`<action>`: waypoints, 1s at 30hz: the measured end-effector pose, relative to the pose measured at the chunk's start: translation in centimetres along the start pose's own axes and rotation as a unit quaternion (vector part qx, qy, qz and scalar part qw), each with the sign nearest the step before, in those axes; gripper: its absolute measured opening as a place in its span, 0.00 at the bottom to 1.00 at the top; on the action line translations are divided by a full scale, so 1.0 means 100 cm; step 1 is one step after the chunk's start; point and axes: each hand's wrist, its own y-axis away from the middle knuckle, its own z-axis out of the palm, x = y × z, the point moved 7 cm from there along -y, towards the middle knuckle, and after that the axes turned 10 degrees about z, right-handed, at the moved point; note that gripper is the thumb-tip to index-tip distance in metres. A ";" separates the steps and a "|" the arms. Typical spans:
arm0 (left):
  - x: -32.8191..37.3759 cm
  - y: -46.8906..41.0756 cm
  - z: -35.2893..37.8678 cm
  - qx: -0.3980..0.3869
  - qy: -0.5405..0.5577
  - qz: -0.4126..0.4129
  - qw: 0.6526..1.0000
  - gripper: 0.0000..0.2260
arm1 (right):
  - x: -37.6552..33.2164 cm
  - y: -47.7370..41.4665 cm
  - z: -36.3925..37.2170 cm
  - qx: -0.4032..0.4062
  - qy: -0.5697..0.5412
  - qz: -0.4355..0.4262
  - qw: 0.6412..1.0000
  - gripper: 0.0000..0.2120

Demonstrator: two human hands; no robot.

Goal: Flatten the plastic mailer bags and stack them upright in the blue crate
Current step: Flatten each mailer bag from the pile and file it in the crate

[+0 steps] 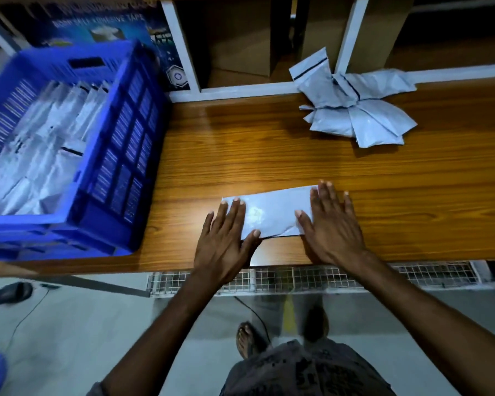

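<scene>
Head view shows a mailer lying flat near the desk's front edge, my left hand and right hand pressing its two ends with straight, spread fingers, gripping nothing. Left of it the crate holds upright mailers; a crumpled pile lies far right.

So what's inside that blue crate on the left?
The blue crate holds many pale plastic mailer bags, packed roughly on edge. They cover its floor, so anything beneath them cannot be seen.
</scene>
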 end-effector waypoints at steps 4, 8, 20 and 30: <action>0.007 -0.030 -0.004 0.008 0.043 0.005 0.999 0.30 | -0.057 -0.004 0.002 -0.015 -0.055 -0.090 0.994 0.32; -0.013 -0.018 0.009 -0.009 0.079 -0.011 0.997 0.29 | -0.042 0.003 0.022 -0.026 -0.048 -0.045 0.997 0.37; -0.042 0.045 -0.008 0.037 0.112 -0.042 0.992 0.30 | -0.072 0.016 0.006 -0.088 0.021 -0.189 0.978 0.47; -0.028 0.119 -0.037 0.174 0.149 -0.052 0.972 0.17 | -0.063 0.109 0.017 0.016 0.067 -0.197 0.978 0.44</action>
